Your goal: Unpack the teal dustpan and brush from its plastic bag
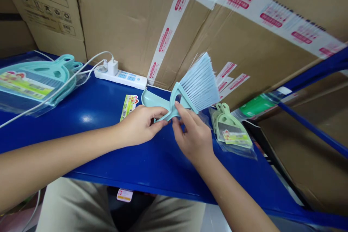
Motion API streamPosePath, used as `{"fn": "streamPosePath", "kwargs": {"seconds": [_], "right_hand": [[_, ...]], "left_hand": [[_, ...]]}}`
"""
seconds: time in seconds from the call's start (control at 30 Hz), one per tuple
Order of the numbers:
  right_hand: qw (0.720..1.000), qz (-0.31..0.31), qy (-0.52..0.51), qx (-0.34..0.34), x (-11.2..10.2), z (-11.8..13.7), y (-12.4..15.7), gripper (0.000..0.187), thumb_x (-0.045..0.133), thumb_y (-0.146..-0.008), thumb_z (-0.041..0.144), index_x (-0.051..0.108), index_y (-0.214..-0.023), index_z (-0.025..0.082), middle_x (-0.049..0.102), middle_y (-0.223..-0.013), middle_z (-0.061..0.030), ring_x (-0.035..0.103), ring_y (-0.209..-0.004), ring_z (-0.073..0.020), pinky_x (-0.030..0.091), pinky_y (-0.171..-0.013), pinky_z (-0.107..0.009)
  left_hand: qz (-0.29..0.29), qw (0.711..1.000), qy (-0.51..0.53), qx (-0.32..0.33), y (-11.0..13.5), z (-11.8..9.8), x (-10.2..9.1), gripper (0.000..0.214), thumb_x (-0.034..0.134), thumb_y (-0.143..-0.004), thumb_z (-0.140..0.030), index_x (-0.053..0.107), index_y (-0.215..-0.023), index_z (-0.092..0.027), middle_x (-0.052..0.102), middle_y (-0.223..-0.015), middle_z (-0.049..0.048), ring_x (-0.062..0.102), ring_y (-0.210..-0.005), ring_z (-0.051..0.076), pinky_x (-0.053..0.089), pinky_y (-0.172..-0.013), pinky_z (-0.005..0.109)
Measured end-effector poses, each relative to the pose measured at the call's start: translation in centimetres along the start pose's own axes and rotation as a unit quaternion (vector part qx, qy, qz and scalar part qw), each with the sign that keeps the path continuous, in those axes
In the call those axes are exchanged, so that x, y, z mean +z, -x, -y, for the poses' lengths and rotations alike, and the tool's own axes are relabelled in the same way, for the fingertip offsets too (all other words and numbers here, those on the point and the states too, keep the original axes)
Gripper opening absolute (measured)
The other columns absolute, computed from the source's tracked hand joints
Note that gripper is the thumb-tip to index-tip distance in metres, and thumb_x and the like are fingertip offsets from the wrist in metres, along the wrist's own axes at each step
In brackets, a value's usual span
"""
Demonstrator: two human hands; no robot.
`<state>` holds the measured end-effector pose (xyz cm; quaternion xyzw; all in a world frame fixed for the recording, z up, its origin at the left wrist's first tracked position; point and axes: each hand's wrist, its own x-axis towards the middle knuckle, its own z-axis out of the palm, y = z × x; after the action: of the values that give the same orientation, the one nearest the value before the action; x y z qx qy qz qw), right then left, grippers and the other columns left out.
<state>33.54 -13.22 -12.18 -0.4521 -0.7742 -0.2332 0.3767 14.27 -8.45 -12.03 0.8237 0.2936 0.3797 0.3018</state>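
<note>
Both my hands are on a small light-blue hand brush (pixel 199 81), its bristles fanned up and to the right above the blue table. My left hand (pixel 144 123) pinches the end of its handle. My right hand (pixel 193 130) grips the handle nearer the brush head, thumb and fingers closed on it. Behind my left hand is a matching light-blue dustpan (pixel 153 99), partly hidden by that hand and the brush; I cannot tell whether it is held. A printed label card (pixel 129 106) lies just left of the dustpan.
Bagged blue dustpan sets (pixel 54 76) lie at the left of the blue table (pixel 108 163), crossed by a white cable. A power strip (pixel 122 78) with a plugged-in charger sits at the back. Bagged green sets (pixel 231 127) and a green-labelled bottle (pixel 261 105) are right. Taped cardboard boxes (pixel 122 18) stand behind.
</note>
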Motion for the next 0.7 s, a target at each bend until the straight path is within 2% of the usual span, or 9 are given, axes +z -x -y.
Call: {"fn": "streamPosePath", "kwargs": {"seconds": [0.13,0.23,0.33,0.43,0.5,0.6,0.7], "right_hand": [[0.994,0.055,-0.073,0.056,-0.6,-0.5,-0.1,0.039,0.052,-0.102,0.022,0.071,-0.136,0.029,0.081,-0.108,-0.0073,0.077,-0.083,-0.0194,0.065,-0.08,-0.031],[0.99,0.058,-0.099,0.085,-1.1,-1.0,-0.4,0.034,0.058,-0.1,0.027,0.076,-0.128,0.031,0.082,-0.1,-0.005,0.077,-0.076,-0.0199,0.065,-0.076,-0.032],[0.987,0.045,-0.095,0.122,-1.4,-2.1,-0.7,0.03,0.063,-0.095,0.032,0.079,-0.121,0.031,0.082,-0.088,-0.0022,0.074,-0.065,-0.0191,0.063,-0.068,-0.031],[0.983,0.045,-0.088,0.153,-1.4,-3.4,-0.9,0.03,0.065,-0.09,0.032,0.079,-0.117,0.03,0.081,-0.087,-0.0018,0.072,-0.06,-0.0186,0.062,-0.065,-0.033],[0.982,0.048,-0.095,0.153,-1.3,-4.2,-1.0,0.031,0.066,-0.088,0.032,0.079,-0.116,0.028,0.081,-0.089,-0.0022,0.072,-0.059,-0.0184,0.062,-0.065,-0.033],[0.982,0.067,-0.114,0.134,-0.8,-5.0,-1.3,0.033,0.065,-0.087,0.03,0.079,-0.116,0.026,0.082,-0.088,-0.0034,0.071,-0.058,-0.0183,0.061,-0.065,-0.033],[0.974,0.155,-0.131,0.1,0.0,-5.2,-2.5,0.034,0.066,-0.086,0.028,0.08,-0.117,0.024,0.083,-0.089,-0.0051,0.071,-0.06,-0.019,0.06,-0.067,-0.033]], "left_hand": [[0.027,0.999,-0.015,0.007,-0.1,-0.3,-0.4,0.017,0.06,-0.092,-0.031,0.063,-0.078,-0.021,0.054,-0.064,-0.0049,0.05,-0.059,0.012,0.038,-0.059,0.025],[0.034,0.999,0.024,0.002,-0.5,-0.7,-1.2,0.019,0.063,-0.091,-0.037,0.072,-0.09,-0.021,0.067,-0.073,-0.0016,0.059,-0.065,0.014,0.044,-0.063,0.025],[-0.027,0.995,0.088,-0.032,-1.1,-0.8,-2.5,0.03,0.061,-0.093,-0.043,0.075,-0.101,-0.018,0.077,-0.087,0.0046,0.064,-0.068,0.015,0.049,-0.063,0.026],[-0.101,0.987,0.108,-0.064,-1.9,-0.5,-3.8,0.026,0.061,-0.092,-0.04,0.073,-0.088,-0.016,0.077,-0.082,0.005,0.059,-0.059,0.011,0.048,-0.058,0.024],[-0.12,0.982,0.113,-0.096,-2.4,-0.2,-4.4,0.023,0.062,-0.091,-0.035,0.069,-0.079,-0.017,0.075,-0.075,0.0034,0.056,-0.053,0.01,0.046,-0.054,0.023],[-0.096,0.971,0.122,-0.179,-2.8,0.4,-5.0,0.024,0.06,-0.092,-0.028,0.065,-0.071,-0.018,0.072,-0.065,0.0015,0.05,-0.042,0.008,0.04,-0.045,0.022],[-0.045,0.96,0.12,-0.248,-2.8,0.6,-5.1,0.03,0.059,-0.095,-0.027,0.063,-0.066,-0.018,0.07,-0.058,0.0022,0.046,-0.033,0.008,0.035,-0.038,0.022]]}}
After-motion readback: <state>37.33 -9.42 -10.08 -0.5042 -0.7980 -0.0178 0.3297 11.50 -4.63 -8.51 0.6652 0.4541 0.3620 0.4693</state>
